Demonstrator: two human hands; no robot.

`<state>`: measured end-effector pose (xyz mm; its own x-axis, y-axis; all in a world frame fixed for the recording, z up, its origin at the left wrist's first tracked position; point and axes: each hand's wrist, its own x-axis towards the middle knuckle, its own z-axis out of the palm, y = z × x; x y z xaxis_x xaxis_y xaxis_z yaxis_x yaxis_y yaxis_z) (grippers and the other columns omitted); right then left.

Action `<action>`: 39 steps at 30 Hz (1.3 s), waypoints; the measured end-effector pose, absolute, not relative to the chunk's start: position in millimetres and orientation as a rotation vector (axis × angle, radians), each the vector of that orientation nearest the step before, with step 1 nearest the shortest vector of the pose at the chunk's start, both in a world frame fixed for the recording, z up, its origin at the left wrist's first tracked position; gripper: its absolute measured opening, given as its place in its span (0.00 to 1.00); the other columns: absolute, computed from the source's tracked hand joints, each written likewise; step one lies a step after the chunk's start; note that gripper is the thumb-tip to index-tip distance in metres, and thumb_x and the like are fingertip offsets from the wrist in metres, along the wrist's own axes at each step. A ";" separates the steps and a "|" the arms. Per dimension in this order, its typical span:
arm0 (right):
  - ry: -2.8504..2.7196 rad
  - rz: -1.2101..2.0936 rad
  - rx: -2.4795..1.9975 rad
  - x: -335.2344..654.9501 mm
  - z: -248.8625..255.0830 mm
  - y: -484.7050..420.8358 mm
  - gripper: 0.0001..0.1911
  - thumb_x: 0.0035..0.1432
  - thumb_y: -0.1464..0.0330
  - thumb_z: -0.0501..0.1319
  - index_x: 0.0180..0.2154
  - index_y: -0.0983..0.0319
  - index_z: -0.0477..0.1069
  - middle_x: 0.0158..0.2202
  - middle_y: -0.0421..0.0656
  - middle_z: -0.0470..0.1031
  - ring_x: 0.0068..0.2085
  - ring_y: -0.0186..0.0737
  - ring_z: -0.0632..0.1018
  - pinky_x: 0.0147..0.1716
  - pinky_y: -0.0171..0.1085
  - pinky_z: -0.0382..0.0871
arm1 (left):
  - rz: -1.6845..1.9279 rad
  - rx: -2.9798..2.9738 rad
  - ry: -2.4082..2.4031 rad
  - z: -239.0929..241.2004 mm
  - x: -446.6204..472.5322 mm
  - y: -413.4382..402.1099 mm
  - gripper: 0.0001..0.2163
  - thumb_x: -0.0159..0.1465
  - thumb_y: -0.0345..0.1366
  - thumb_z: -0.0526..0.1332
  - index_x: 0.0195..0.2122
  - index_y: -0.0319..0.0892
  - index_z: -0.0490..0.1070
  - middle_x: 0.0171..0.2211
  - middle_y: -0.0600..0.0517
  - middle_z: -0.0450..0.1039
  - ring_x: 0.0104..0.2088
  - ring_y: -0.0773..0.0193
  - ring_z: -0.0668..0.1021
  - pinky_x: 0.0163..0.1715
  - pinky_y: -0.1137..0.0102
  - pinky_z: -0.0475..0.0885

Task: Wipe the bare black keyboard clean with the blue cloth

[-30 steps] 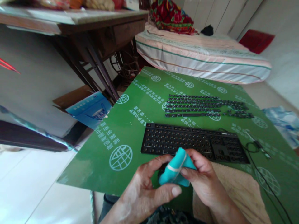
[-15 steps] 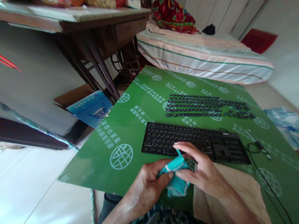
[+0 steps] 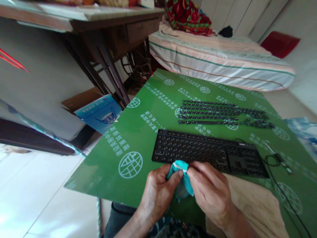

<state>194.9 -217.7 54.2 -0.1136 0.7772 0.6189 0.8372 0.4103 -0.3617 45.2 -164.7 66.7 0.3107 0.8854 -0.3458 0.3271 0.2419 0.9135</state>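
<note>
The left hand (image 3: 158, 186) and right hand (image 3: 213, 190) are pinching a teal cloth (image 3: 187, 184) between them. Just beyond, the keyboard (image 3: 188, 146) is lying on the green counter (image 3: 104, 180), its long axis running left to right, its right end angling nearer; the right hand is sitting closer to its middle. Farther out, keycaps (image 3: 208, 122) are resting in rows.

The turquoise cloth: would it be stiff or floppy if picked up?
The turquoise cloth would probably flop, as it bends and folds between the left hand and right hand. Its thin-looking folds suggest it would likely feel light for its size.
</note>
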 end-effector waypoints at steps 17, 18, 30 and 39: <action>-2.015 -0.295 -1.446 176.1 43.4 -227.0 0.14 0.56 0.77 0.59 0.45 0.68 0.72 0.48 0.58 0.73 0.48 0.53 0.74 0.44 0.49 0.73 | 0.622 0.676 0.834 61.7 42.7 -170.2 0.12 0.58 0.42 0.63 0.37 0.39 0.75 0.30 0.52 0.73 0.32 0.66 0.72 0.37 0.70 0.67; -2.019 -0.298 -1.463 175.3 43.7 -227.2 0.14 0.56 0.76 0.59 0.46 0.67 0.72 0.48 0.57 0.73 0.47 0.52 0.74 0.44 0.50 0.73 | 0.632 0.668 0.851 60.5 43.4 -170.5 0.12 0.57 0.42 0.64 0.38 0.39 0.76 0.30 0.51 0.74 0.32 0.66 0.72 0.36 0.71 0.67; -2.080 -0.141 -1.606 185.5 39.4 -227.7 0.20 0.60 0.74 0.54 0.54 0.66 0.66 0.51 0.56 0.71 0.50 0.51 0.73 0.46 0.49 0.73 | 0.569 0.601 0.914 61.0 52.4 -175.5 0.18 0.56 0.48 0.63 0.40 0.39 0.76 0.31 0.49 0.76 0.33 0.62 0.75 0.35 0.69 0.69; -1.985 -0.008 -1.536 193.3 41.0 -225.2 0.19 0.58 0.77 0.53 0.51 0.66 0.68 0.49 0.55 0.73 0.49 0.48 0.75 0.46 0.47 0.75 | 0.510 0.709 0.934 61.4 58.1 -179.6 0.19 0.55 0.52 0.62 0.30 0.38 0.76 0.26 0.52 0.70 0.30 0.66 0.70 0.32 0.71 0.68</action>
<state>193.3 -225.2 41.0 -0.1303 0.8728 0.4704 0.8764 0.3233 -0.3570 58.1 -179.6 61.4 0.5072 0.6701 -0.5419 -0.0938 0.6680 0.7382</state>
